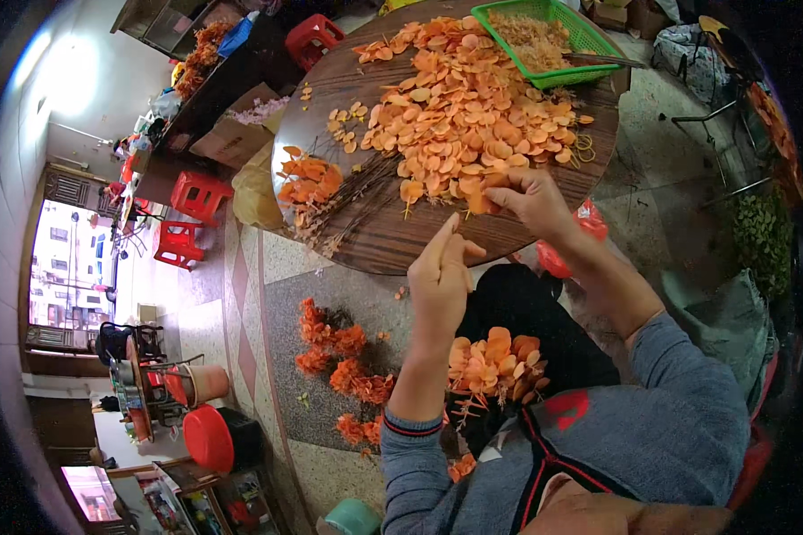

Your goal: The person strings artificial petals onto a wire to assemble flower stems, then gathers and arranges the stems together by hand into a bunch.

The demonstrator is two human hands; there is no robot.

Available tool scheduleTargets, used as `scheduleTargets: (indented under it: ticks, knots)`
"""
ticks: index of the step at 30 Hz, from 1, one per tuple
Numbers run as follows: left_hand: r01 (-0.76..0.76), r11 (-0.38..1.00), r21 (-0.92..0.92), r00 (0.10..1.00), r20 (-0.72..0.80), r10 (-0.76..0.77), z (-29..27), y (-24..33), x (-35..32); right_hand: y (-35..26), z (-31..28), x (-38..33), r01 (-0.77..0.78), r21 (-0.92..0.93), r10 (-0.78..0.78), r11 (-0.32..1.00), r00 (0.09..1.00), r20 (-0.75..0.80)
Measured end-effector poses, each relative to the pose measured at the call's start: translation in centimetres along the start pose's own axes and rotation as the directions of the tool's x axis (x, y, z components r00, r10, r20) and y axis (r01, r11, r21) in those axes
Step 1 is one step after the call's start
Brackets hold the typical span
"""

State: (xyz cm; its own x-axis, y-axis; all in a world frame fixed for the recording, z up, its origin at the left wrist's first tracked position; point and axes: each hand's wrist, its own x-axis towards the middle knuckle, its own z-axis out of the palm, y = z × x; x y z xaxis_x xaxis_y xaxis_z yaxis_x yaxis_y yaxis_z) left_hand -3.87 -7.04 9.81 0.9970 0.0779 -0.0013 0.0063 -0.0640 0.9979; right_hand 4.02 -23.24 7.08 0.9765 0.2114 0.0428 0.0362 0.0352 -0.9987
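A large pile of round orange artificial leaves (pixel 473 111) covers much of the round brown wooden table (pixel 388 241). At the near edge of the pile, my right hand (pixel 535 203) pinches an orange leaf (pixel 478 200) between thumb and fingers. Just left of it and a little nearer to me, my left hand (pixel 442 266) is raised over the table edge. Its fingers press together with the index finger pointing forward; anything between them is too small to make out. A bunch of orange leaves on stems (pixel 498 361) rests by my lap, below my left hand.
A green plastic basket (pixel 558 67) of pale orange pieces stands at the far right of the table. Brown bare stems (pixel 366 192) and a leafy orange bunch (pixel 310 183) lie at the left. Orange flower clusters (pixel 352 379) are on the floor; red stools (pixel 198 198) stand farther left.
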Motion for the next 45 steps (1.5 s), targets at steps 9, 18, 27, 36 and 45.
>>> scheduleTargets:
  ticks: [9, 18, 27, 36, 45]
  knots:
    - [0.180, 0.984, -0.011, 0.980, 0.088, -0.178, -0.7, 1.0, -1.3, -0.6, 3.1, -2.8, -0.075, 0.236, 0.051, 0.969, 0.993, 0.108]
    - [0.132, 0.991, -0.018, 0.989, 0.065, -0.131, -1.0, 0.2, -1.2, -0.2, 3.5, -3.6, -0.134, 0.263, 0.073, 0.955, 0.971, 0.229]
    - [0.145, 0.989, 0.024, 0.989, 0.035, -0.145, -0.9, 0.1, -1.3, 0.1, 3.5, -4.1, -0.065, 0.245, 0.011, 0.967, 0.977, 0.213]
    - [0.189, 0.982, 0.004, 0.982, 0.009, -0.189, -1.0, 0.0, -1.3, -0.2, 3.7, -4.4, -0.048, 0.247, -0.010, 0.968, 0.973, 0.230]
    - [0.107, 0.994, -0.016, 0.994, -0.037, -0.107, -0.7, -0.6, -2.0, 0.7, 3.8, -5.3, 0.424, -0.074, -0.403, 0.903, 0.893, 0.200]
